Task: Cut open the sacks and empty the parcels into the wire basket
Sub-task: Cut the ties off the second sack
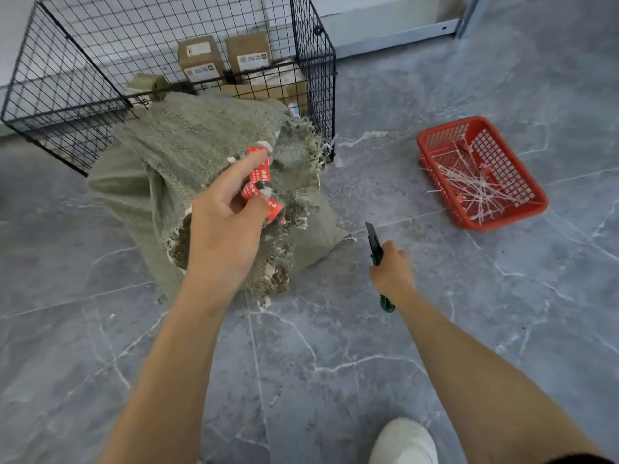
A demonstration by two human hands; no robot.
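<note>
A grey-green woven sack [187, 152] stands on the floor against the front of the black wire basket [315, 82]. Its frayed mouth is bunched together with red tags [259, 182] on it. My left hand [224, 229] pinches the red tags at the sack's mouth between thumb and fingers. My right hand [392, 269] is to the right of the sack, low over the floor, and grips a green utility knife [375, 244] with its dark blade pointing up and away. Several brown cardboard parcels [201, 58] lie inside the wire basket.
A red plastic basket [522, 209] holding several cut white ties sits on the floor at the right. Grey marble-pattern floor tiles [301, 363] spread all around. A white shoe [405, 442] shows at the bottom edge. A metal shelf rail [402, 35] runs along the wall behind.
</note>
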